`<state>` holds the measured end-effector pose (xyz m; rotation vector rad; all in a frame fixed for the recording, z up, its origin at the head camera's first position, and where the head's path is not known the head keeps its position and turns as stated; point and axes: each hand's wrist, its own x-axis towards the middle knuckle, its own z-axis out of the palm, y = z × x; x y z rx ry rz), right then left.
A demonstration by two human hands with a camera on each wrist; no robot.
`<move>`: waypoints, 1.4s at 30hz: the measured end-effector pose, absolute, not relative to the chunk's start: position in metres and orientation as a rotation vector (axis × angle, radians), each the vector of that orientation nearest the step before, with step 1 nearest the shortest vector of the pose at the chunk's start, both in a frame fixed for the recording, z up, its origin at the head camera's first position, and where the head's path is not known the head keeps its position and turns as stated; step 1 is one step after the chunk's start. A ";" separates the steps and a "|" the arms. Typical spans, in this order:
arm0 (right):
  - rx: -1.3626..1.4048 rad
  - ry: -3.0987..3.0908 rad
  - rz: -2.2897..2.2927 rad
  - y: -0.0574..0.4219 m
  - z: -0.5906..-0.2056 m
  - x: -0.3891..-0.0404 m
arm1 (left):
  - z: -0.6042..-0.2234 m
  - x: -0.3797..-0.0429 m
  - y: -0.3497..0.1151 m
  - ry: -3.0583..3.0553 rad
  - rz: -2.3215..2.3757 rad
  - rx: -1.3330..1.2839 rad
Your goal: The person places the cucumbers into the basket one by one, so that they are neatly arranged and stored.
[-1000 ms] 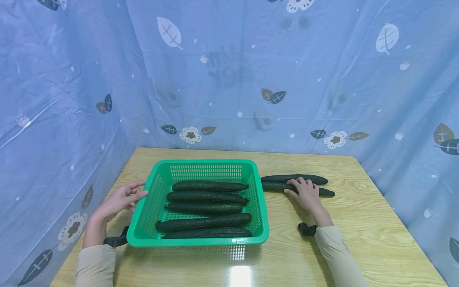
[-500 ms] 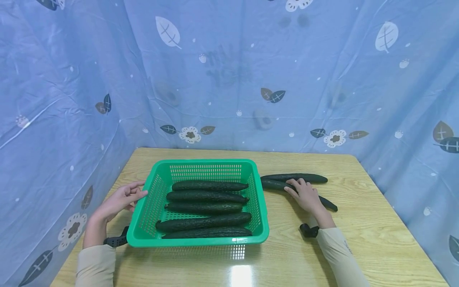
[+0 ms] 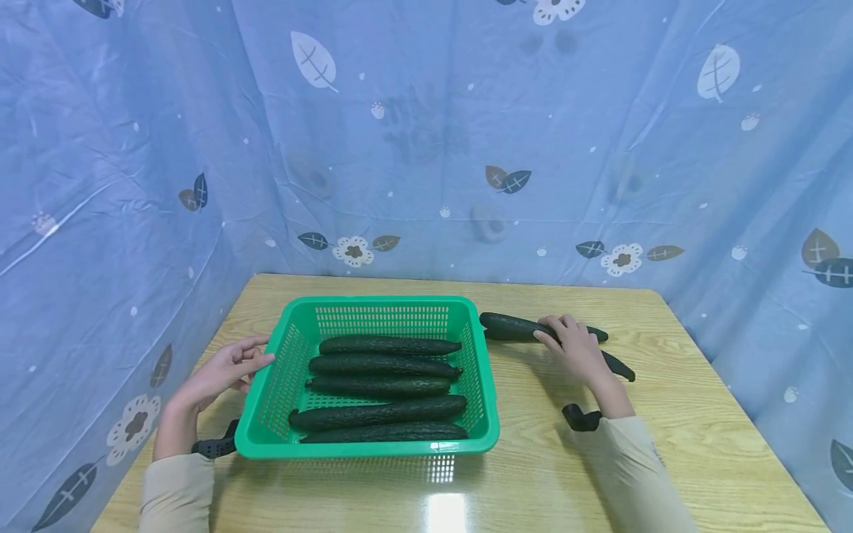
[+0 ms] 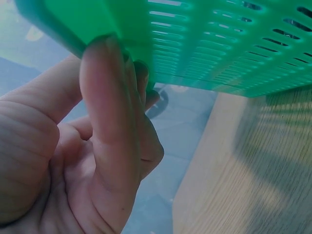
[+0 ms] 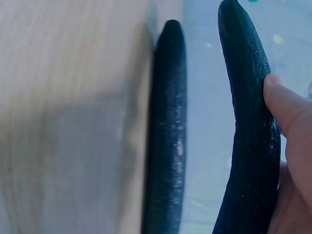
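My right hand (image 3: 578, 354) grips a long dark green cucumber (image 3: 509, 326) round its middle, to the right of the basket. In the right wrist view the thumb lies along the side of this cucumber (image 5: 251, 131), which is raised and tilted. A second cucumber (image 5: 168, 136) lies on the table behind it, partly hidden in the head view. My left hand (image 3: 223, 371) holds the left rim of a green plastic basket (image 3: 493, 414). In the left wrist view, bent fingers (image 4: 109, 97) reach up under the rim. Several cucumbers (image 3: 380, 386) lie side by side in the basket.
The basket stands on a light wooden table (image 3: 693, 444). A blue patterned curtain (image 3: 426, 148) hangs behind the table and along its sides. Black wrist mounts (image 3: 581, 418) stick out from both wrists close over the table.
The right hand has turned the front cucumber, swinging its right end toward me, then lifted it so its left end rises over the other cucumber. The left hand and basket have stayed put.
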<state>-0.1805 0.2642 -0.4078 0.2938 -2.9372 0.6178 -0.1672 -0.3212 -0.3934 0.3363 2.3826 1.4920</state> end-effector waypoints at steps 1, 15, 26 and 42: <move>0.292 -2.931 0.618 0.264 -0.405 -0.180 | -0.394 -0.167 -0.321 2.383 1.493 0.336; 0.307 -2.870 0.506 0.265 -0.372 -0.183 | -0.395 -0.168 -0.324 2.398 1.478 0.337; 0.350 -2.834 0.487 0.248 -0.351 -0.187 | -0.395 -0.168 -0.324 2.391 1.483 0.332; 0.482 -2.781 0.366 0.209 -0.339 -0.194 | -0.394 -0.167 -0.323 2.392 1.486 0.339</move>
